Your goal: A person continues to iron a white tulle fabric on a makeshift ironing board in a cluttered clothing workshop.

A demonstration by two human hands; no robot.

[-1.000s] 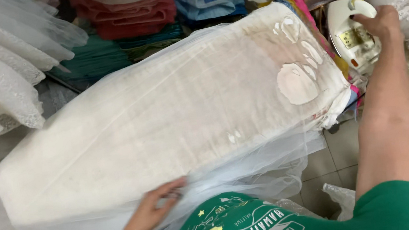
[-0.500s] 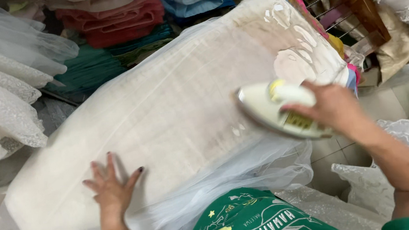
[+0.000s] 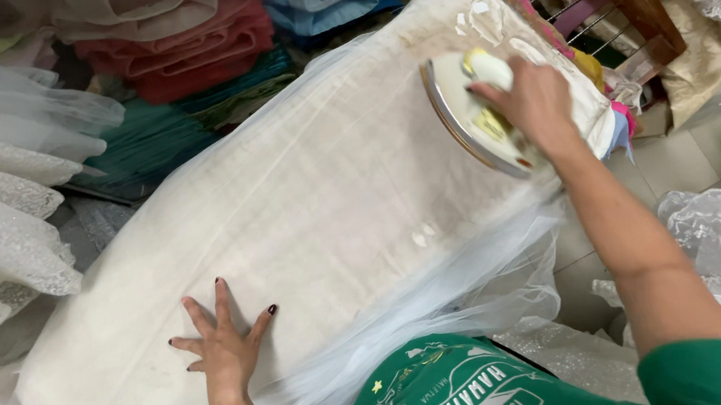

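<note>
Nearest me, my left hand (image 3: pixel 223 352) is flat on the ironing board (image 3: pixel 130 374), down near its near left corner, fingers (image 3: pixel 222 297) spread wide and released, holding nothing, just pressing the sheer white fabric (image 3: pixel 308 207) against the padded cover. The fabric spills off the board's near edge in a loose veil beside my green shirt (image 3: pixel 484 389). Further along, my right arm stretches out to the far right end of the board. There my right hand (image 3: pixel 536 102) is clenched around the handle of the iron (image 3: pixel 470 108), fingers wrapped over the top, with the iron's cream body showing to the left of them. The iron sits tilted, its metal edge toward the board's middle. Beyond the board's far edge lie stacked folded cloths (image 3: pixel 177 35) in red and green, and a wooden chair (image 3: pixel 623 1) by the far right corner.
</note>
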